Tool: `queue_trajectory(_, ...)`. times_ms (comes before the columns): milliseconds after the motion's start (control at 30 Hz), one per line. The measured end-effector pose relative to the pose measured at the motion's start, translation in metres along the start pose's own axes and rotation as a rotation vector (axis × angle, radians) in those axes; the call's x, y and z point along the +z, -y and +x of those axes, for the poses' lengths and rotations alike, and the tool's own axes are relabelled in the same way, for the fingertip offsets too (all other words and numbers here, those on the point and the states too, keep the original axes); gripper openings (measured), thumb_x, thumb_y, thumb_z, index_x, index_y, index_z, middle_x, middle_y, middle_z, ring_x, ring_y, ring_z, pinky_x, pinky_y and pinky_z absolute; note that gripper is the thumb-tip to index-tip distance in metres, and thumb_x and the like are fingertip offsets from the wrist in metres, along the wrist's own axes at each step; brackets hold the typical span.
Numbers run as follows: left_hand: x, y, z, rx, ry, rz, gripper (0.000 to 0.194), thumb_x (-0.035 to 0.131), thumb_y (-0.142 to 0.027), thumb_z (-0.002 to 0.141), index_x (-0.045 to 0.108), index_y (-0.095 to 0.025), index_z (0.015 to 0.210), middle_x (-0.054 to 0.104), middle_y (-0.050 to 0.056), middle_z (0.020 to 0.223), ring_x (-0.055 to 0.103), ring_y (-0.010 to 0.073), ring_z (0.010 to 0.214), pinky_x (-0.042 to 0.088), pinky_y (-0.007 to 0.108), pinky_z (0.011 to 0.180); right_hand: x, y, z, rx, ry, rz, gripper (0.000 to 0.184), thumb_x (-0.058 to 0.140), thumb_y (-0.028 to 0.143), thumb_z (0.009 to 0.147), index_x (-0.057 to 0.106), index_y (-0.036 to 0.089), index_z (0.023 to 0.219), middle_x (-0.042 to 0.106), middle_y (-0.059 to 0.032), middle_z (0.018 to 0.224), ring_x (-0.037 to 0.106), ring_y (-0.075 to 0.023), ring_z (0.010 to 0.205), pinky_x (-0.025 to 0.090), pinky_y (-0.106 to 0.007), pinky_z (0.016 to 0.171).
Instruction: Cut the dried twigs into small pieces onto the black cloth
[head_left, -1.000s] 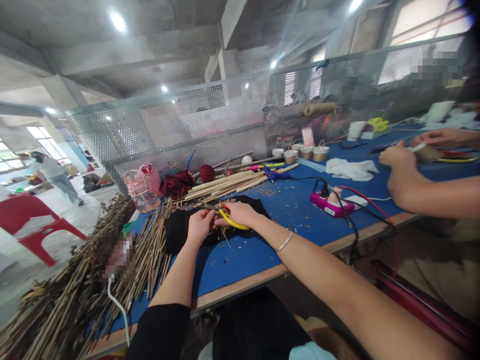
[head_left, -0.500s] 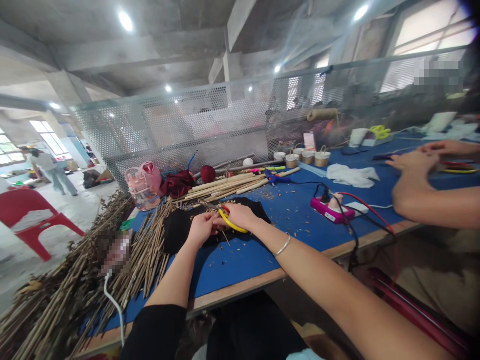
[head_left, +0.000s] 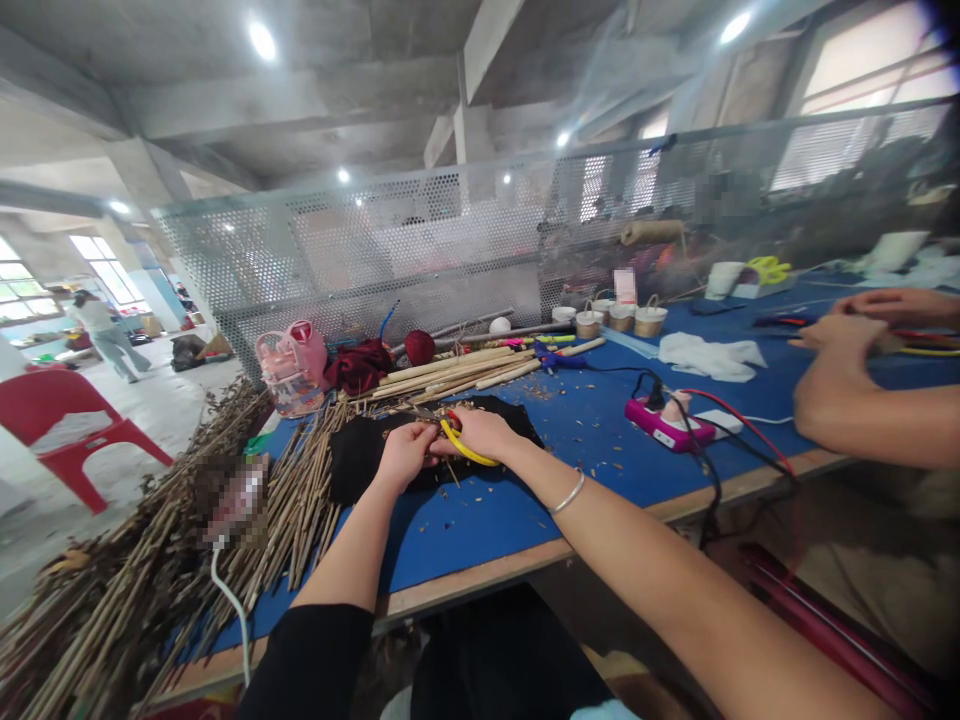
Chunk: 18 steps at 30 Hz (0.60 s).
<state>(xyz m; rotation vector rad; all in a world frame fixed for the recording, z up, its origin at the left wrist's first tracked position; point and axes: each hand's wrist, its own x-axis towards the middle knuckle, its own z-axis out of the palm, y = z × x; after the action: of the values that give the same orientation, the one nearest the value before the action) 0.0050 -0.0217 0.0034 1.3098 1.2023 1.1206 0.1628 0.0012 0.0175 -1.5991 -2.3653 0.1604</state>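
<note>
Over black cloth (head_left: pixel 351 468) on the flat blue tabletop (head_left: pixel 457 545): right hand (head_left: pixel 480 432) closed round a yellow-and-red-handled metal tool (head_left: pixel 474 456), its narrow tip pointing left above the cloth; left hand (head_left: pixel 405 455) just beside it, fingers bent inward. Whether they pinch anything, cannot tell. Left of the cloth, a heap of long dry brown stems (head_left: pixel 311 490); beyond it, pale slender wooden sticks (head_left: pixel 450 373), a blue glue gun (head_left: pixel 561 358) near their right ends.
</note>
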Motion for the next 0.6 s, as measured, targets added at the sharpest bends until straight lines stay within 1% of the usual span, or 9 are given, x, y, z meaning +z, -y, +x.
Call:
queue_trajectory(167, 0.0004, -0.0015, -0.0005, -0.009, 0.026, -0.028, 0.031, 0.063, -0.043, 0.067, 0.064, -0.014, 0.077, 0.064, 0.002, 0.068, 0.053, 0.0078, 0.051, 0.046, 0.02, 0.048, 0.0017, 0.0027, -0.0005, 0.014, -0.018, 0.03, 0.065, 0.044, 0.074, 0.066, 0.053, 0.02, 0.101, 0.065, -0.0098, 0.095, 0.061, -0.0256, 0.089, 0.042, -0.03, 0.069)
queue_trajectory(367, 0.001, -0.0047, -0.0025, -0.033, 0.027, -0.062, 0.03, 0.064, -0.04, 0.067, 0.065, -0.013, 0.081, 0.064, 0.003, 0.066, 0.053, 0.0078, 0.049, 0.045, 0.02, 0.047, 0.0013, 0.0047, -0.0022, 0.015, -0.027, 0.048, 0.059, 0.044, 0.073, 0.067, 0.056, 0.022, 0.093, 0.066, -0.0075, 0.092, 0.061, -0.0233, 0.086, 0.042, -0.028, 0.067)
queue_trajectory(467, 0.0008, -0.0038, -0.0022, -0.023, 0.022, -0.056, 0.03, 0.063, -0.04, 0.068, 0.065, -0.014, 0.083, 0.064, 0.002, 0.064, 0.055, 0.0085, 0.05, 0.044, 0.019, 0.046, -0.0004, 0.0053, -0.002, 0.026, -0.034, 0.035, 0.056, 0.043, 0.072, 0.069, 0.058, 0.022, 0.09, 0.066, -0.0074, 0.092, 0.062, -0.0232, 0.085, 0.042, -0.028, 0.066)
queue_trajectory(600, 0.0, -0.0006, -0.0003, -0.016, -0.001, -0.026, 0.03, 0.062, -0.04, 0.068, 0.065, -0.014, 0.082, 0.063, 0.002, 0.063, 0.056, 0.0099, 0.052, 0.045, 0.02, 0.047, -0.0031, 0.0054, -0.0017, 0.053, -0.001, 0.006, 0.053, 0.04, 0.07, 0.072, 0.06, 0.022, 0.088, 0.066, -0.0077, 0.092, 0.062, -0.0237, 0.085, 0.042, -0.028, 0.067)
